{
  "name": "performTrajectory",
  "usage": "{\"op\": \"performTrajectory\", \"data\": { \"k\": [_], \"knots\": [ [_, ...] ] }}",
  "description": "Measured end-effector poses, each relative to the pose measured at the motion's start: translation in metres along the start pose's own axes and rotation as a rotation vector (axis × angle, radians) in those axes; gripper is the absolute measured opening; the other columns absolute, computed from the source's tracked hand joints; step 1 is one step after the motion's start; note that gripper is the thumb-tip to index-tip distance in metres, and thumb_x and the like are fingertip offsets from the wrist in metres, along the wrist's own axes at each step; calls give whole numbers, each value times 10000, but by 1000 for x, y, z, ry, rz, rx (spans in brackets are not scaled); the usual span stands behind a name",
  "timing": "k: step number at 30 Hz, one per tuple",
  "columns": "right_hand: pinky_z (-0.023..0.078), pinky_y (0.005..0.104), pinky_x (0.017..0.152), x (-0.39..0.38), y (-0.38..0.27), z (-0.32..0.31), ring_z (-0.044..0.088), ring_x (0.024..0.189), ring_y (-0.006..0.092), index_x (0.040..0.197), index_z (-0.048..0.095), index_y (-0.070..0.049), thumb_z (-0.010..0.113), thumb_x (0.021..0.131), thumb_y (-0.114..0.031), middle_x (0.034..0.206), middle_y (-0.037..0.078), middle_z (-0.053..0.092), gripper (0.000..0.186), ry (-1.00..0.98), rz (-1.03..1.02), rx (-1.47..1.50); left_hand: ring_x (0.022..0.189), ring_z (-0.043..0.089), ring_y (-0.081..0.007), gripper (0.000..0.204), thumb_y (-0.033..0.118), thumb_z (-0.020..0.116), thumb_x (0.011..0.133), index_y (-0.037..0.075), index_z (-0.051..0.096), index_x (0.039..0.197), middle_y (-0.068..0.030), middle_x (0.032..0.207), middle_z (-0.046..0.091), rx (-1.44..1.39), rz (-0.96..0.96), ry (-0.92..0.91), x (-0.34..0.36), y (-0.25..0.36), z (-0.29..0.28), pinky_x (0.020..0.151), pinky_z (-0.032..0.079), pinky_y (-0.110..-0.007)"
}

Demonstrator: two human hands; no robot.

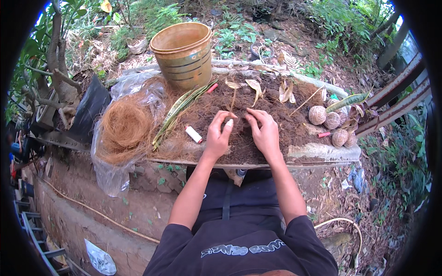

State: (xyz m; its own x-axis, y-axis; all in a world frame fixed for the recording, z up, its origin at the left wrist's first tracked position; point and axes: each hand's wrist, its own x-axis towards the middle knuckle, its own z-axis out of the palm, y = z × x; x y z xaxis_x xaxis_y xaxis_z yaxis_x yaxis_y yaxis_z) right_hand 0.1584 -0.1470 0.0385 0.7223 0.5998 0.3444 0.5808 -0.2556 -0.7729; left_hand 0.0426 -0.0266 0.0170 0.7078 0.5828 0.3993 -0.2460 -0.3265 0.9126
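Note:
Dark loose soil (pixel 244 147) covers the middle of a worn slab in front of me. My left hand (pixel 219 134) rests over it, fingers bent forward and the thumb apart from them. Facing it across a small gap, my right hand (pixel 264 133) has its curved fingers against the soil. I see nothing held in either hand. A thin brown stalk with a dried leaf (pixel 233 86) lies just beyond my left fingertips. Left of that hand is a white thread spool (pixel 194 135). Long green-and-yellow leaves (pixel 177 112) lie farther left.
A tan plastic pot (pixel 184 60) stands at the back left. Coir fibre (pixel 126 126) sits on clear plastic at the left end. Several netted round balls (pixel 332 120) and a red-pink handled item (pixel 324 135) lie at the right. Rusty metal rails (pixel 396 103) rise beyond the right end.

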Motion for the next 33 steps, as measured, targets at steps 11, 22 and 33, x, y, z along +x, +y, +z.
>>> {"op": "performTrajectory", "data": {
  "k": [11,22,33],
  "knots": [
    [273,370,1163,-18,-19,31,397,1384,227,1440,404,35,459,1053,-288,1486,151,438,507,-159,114,959,1121,561,-314,337,207,417,988,-37,617,1105,-171,1134,565,9,166,79,3,13,33,988,419,-404],
    [292,332,1136,-17,-27,31,433,1337,207,1437,424,47,412,1002,-218,1451,149,479,509,-63,216,1100,1044,563,-281,292,149,469,968,-36,508,1191,-169,1120,550,133,251,172,0,15,49,943,436,-398],
    [339,323,1106,-18,-36,31,485,1280,187,1445,424,42,405,1011,-213,1394,145,515,503,-83,253,1061,1013,571,-253,291,151,439,947,-34,518,1156,-147,1075,563,66,177,224,-1,14,46,933,442,-395]
  ]
}}
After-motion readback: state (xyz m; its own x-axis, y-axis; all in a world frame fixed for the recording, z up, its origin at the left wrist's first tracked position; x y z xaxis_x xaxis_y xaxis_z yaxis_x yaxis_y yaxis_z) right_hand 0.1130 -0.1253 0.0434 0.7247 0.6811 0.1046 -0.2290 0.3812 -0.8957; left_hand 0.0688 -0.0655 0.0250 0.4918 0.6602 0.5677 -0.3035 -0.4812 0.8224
